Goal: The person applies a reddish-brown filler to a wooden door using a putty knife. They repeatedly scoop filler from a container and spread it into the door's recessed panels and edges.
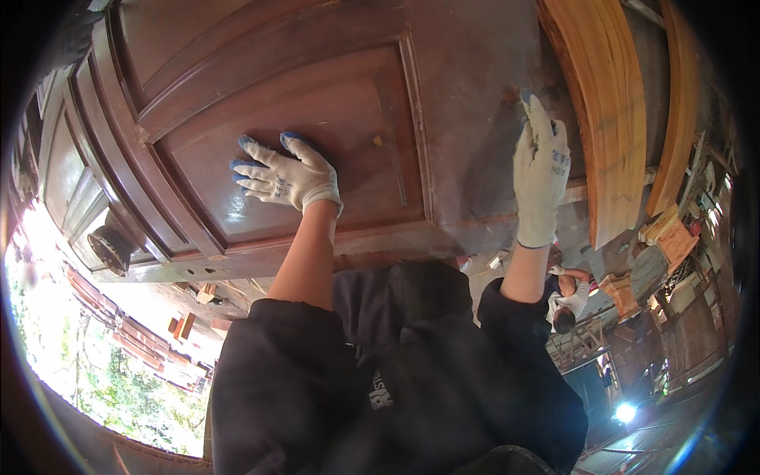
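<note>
A large dark reddish-brown panelled wooden piece (467, 142), like a door, spreads in front of me. My left hand (286, 172), in a white work glove with blue fingertips, lies on its recessed panel (340, 119) with the fingers spread. Over the plain, smooth part to the right is my right hand (542, 170), gloved the same way. Its fingers are drawn together, pointing away from me, close to a worn dark patch (513, 96) on the surface. Whatever they grip, if anything, is hidden.
Two curved pale wooden boards (609, 103) (677, 103) lie on the right. A dark round block (111, 249) sits at the left edge. Beyond the near edge, another person (566, 301) is at work among wooden blocks (621, 293). A bright lamp (625, 412) shines low on the right.
</note>
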Action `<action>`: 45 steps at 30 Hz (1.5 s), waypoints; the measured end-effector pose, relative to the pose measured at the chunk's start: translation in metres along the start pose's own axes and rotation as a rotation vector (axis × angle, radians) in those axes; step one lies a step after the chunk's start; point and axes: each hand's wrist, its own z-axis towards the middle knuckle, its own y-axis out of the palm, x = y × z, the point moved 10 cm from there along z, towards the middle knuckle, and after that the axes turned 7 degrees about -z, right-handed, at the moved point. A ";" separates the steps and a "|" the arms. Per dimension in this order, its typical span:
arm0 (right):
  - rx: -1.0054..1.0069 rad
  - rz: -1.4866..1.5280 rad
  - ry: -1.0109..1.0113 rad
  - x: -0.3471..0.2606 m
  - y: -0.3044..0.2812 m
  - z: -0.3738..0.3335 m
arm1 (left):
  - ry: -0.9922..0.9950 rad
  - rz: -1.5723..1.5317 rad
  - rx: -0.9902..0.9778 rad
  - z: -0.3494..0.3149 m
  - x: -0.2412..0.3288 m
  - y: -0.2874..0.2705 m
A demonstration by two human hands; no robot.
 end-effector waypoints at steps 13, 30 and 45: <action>-0.043 -0.018 -0.033 0.008 0.007 -0.001 | -0.035 -0.050 0.008 0.001 -0.005 0.002; -0.110 -0.076 -0.014 -0.004 0.018 -0.022 | -0.060 -0.021 -0.024 0.000 -0.003 0.001; -0.042 -0.079 0.030 -0.002 0.015 -0.017 | -0.090 -0.047 -0.050 -0.003 -0.002 0.000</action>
